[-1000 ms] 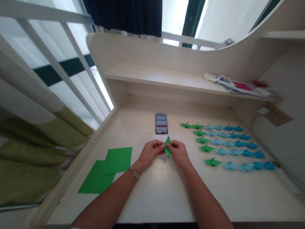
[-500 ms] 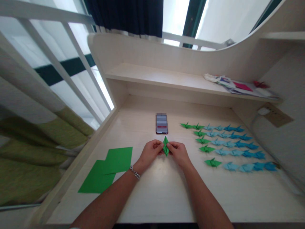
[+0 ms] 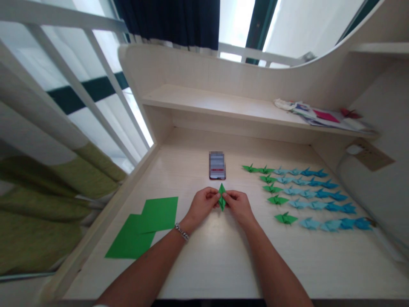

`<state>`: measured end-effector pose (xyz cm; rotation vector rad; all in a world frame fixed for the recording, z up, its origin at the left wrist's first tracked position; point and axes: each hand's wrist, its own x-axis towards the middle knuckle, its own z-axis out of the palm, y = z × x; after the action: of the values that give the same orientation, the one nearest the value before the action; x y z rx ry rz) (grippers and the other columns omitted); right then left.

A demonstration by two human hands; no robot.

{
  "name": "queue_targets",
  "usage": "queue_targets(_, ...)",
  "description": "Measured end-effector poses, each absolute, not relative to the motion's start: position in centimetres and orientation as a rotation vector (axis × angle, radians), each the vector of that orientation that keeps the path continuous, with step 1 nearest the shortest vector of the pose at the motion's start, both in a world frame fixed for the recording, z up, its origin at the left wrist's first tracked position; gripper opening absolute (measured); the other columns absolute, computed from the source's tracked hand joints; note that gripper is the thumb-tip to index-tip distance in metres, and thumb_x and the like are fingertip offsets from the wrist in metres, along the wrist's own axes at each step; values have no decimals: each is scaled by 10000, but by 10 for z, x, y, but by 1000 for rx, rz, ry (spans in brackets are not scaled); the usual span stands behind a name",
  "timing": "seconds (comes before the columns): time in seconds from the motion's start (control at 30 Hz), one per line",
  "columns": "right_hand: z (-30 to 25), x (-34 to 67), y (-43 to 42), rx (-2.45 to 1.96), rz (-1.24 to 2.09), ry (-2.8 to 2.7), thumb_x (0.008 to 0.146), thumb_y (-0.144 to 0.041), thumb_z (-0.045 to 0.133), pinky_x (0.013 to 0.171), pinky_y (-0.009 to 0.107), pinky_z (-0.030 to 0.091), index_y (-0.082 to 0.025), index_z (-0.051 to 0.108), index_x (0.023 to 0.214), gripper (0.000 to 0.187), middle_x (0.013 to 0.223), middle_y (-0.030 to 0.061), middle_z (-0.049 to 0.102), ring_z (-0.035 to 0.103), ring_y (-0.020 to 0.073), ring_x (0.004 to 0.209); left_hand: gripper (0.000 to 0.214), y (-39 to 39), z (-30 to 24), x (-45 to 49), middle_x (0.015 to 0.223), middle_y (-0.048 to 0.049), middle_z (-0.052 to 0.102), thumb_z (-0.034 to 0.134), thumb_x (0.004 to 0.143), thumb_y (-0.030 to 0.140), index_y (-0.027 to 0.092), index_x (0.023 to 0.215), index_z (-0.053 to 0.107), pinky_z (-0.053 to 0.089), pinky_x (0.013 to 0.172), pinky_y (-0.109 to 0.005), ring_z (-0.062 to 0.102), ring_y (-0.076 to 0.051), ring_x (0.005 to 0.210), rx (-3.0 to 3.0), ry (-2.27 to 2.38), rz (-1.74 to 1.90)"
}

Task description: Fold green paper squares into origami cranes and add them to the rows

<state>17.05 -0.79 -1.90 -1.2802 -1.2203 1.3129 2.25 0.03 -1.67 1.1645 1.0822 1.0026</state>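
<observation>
A narrow, diamond-shaped piece of folded green origami paper (image 3: 221, 197) is held upright between my two hands over the middle of the desk. My left hand (image 3: 205, 204) pinches its left side, thumb and fingers closed. On the right side my right hand (image 3: 237, 204) grips it the same way, its thumb pressed near the centre. The fingers behind the paper are partly hidden. Just beyond my hands lies a phone (image 3: 217, 165) with a blurred screen. Flat green paper sheets (image 3: 159, 214) overlap to the left of my left forearm.
Rows of folded paper cranes stand on the right: green cranes (image 3: 286, 218) nearer the middle, light and darker blue cranes (image 3: 330, 225) further right. A shelf (image 3: 217, 102) spans the back, with papers (image 3: 326, 116) on its right end. A wall socket (image 3: 369, 153) holds a plug and cable.
Almost nothing differs. My right thumb has shifted slightly left on the folded green paper; both hands keep their hold.
</observation>
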Motion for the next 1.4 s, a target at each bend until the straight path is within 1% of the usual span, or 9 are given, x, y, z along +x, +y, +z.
queue_targets(0.2, -14, 173, -10, -1249, 1383, -1158, 703, -451, 653, 540, 251, 460, -134, 707, 811, 339, 681, 52, 672, 574, 144, 575, 262, 2, -12, 20, 633, -42, 653, 721, 664, 307, 104, 810, 643, 435, 516, -224, 564, -114, 528, 1121, 1043, 956)
queue_targets(0.37, -16, 174, -8, -1296, 1339, -1164, 683, -456, 673, 517, 246, 460, -136, 685, 786, 337, 627, 38, 646, 561, 138, 544, 265, 3, -14, 20, 651, -47, 656, 725, 662, 320, 102, 799, 660, 428, 522, -224, 558, -111, 536, 1096, 1025, 944)
queue_targets(0.6, -16, 173, -9, -1315, 1234, -1305, 744, -405, 621, 511, 243, 439, -140, 688, 765, 275, 612, 32, 636, 541, 132, 525, 285, 4, -22, 19, 647, -37, 632, 752, 632, 335, 100, 755, 646, 413, 518, -219, 542, -104, 538, 1034, 1021, 912)
queue_targets(0.73, -13, 175, -9, -1337, 1088, -1387, 732, -355, 637, 553, 249, 442, -160, 716, 805, 223, 722, 50, 682, 573, 156, 621, 305, 4, -21, 18, 623, -27, 615, 766, 605, 342, 98, 755, 659, 401, 515, -223, 521, -99, 520, 1051, 1019, 873)
queue_targets(0.8, -12, 175, -9, -1343, 1056, -1394, 721, -339, 646, 580, 257, 445, -168, 721, 786, 198, 730, 49, 690, 581, 164, 644, 300, 3, -20, 18, 611, -23, 607, 762, 605, 346, 98, 743, 665, 388, 506, -222, 506, -95, 512, 1077, 1012, 848)
queue_targets(0.93, -13, 176, -9, -1337, 1095, -1367, 712, -333, 654, 616, 271, 452, -168, 720, 750, 182, 700, 42, 689, 587, 170, 647, 277, 2, -18, 18, 621, -24, 603, 752, 611, 341, 101, 722, 671, 381, 507, -221, 499, -97, 520, 1091, 1017, 822)
queue_targets(1.13, -10, 177, -9, -1306, 1098, -1403, 698, -328, 670, 681, 298, 466, -185, 737, 823, 201, 780, 48, 708, 609, 188, 713, 234, 2, -17, 19, 601, -20, 601, 744, 604, 309, 107, 701, 679, 375, 494, -217, 486, -94, 504, 1087, 1037, 811)
queue_targets(1.27, -8, 176, -9, -1323, 1080, -1413, 662, -328, 708, 626, 277, 454, -183, 740, 791, 197, 736, 44, 701, 594, 174, 664, 211, 0, -16, 21, 579, -20, 599, 726, 611, 299, 107, 684, 681, 363, 478, -215, 476, -91, 484, 1087, 1056, 796)
queue_targets(1.4, -10, 175, -9, -1329, 1108, -1394, 674, -346, 695, 599, 267, 443, -163, 731, 732, 195, 689, 48, 685, 581, 169, 641, 194, -2, -14, 22, 577, -24, 609, 714, 612, 274, 102, 699, 691, 363, 481, -217, 483, -94, 486, 1139, 1067, 774)
